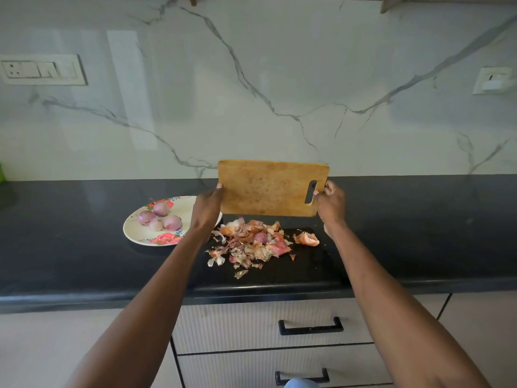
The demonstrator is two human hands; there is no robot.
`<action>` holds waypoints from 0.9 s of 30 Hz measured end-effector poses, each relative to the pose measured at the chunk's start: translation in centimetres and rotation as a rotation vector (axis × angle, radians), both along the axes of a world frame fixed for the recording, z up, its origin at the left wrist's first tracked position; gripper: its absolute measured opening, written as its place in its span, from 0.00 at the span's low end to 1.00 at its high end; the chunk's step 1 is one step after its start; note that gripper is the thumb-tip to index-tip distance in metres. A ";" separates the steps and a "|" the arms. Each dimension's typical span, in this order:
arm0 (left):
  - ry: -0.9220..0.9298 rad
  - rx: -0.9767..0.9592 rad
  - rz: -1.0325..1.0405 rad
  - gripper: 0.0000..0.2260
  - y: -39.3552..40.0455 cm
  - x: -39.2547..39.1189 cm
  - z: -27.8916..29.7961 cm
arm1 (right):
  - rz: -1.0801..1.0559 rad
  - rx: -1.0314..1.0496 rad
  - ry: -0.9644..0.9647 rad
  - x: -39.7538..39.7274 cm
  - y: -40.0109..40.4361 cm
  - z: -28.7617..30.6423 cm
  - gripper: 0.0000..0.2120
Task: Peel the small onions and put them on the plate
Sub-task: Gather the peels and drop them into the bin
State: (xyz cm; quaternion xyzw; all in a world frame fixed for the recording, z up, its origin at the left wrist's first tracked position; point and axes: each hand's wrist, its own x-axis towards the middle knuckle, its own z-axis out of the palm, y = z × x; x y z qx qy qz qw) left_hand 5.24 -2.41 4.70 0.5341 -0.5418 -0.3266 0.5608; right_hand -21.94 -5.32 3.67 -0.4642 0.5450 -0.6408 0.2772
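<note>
Near the front edge of the black counter (84,264), about midway along it, lies a loose heap of onion skins (249,242), papery and orange-brown, with one purple onion (260,237) showing in the middle of the heap and a separate curled skin piece (306,238) just to its right. Above and just behind the heap, a wooden cutting board (268,189) is held upright off the counter, its face toward the camera and its handle slot at the right end. The left hand (207,208) grips the board's left edge, thumb on the front face. The right hand (330,204) grips the right edge beside the slot, fingers curled round it. Left of the heap, toward the middle of the counter's depth, a floral plate (140,233) carries four peeled small onions (159,217) clustered together, touching one another. Along the back edge rises a marble-patterned wall (251,79) with a switch panel (42,70) at the left and a second switch plate (493,79) at the right.
</note>
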 end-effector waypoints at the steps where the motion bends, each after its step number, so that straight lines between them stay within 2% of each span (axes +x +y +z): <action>1: -0.011 0.023 -0.010 0.18 -0.2 0.0 -0.1 | 0.012 0.011 0.006 0.1 0.1 0.1 0.10; 9: 0.028 0.096 -0.060 0.21 0.3 -0.4 -1.1 | -0.002 0.033 0.073 -0.2 1.1 -0.3 0.10; 14: 0.016 0.007 -0.086 0.23 0.2 -1.6 2.4 | 0.060 0.003 0.026 -2.0 2.9 2.0 0.07; 17: -0.012 -0.015 -0.122 0.18 -0.7 -3.2 5.9 | 0.211 0.068 -0.123 -4.3 4.4 2.4 0.05; 19: -0.076 -0.003 -0.165 0.08 -0.9 -5.0 8.0 | 0.179 0.080 -0.291 -5.8 5.5 2.3 0.06; 20: -0.106 -0.010 -0.188 0.07 -0.7 -6.1 8.8 | 0.140 0.090 -0.383 -6.4 6.1 2.1 0.06; 21: -0.130 -0.014 -0.208 0.09 -0.8 -7.4 9.2 | 0.101 0.103 -0.465 -6.9 6.8 1.8 0.05; 23: -0.141 -0.015 -0.178 0.21 -1.2 -10.3 9.4 | 0.037 0.136 -0.609 -7.2 8.1 0.9 0.03; 24: -0.160 -0.002 -0.160 0.22 -0.9 -12.0 9.2 | -0.003 0.150 -0.678 -7.5 8.9 0.4 0.02; 27: -0.205 0.117 -0.163 0.07 0.5 -16.6 6.7 | -0.132 0.165 -0.816 -8.0 10.3 -0.6 0.04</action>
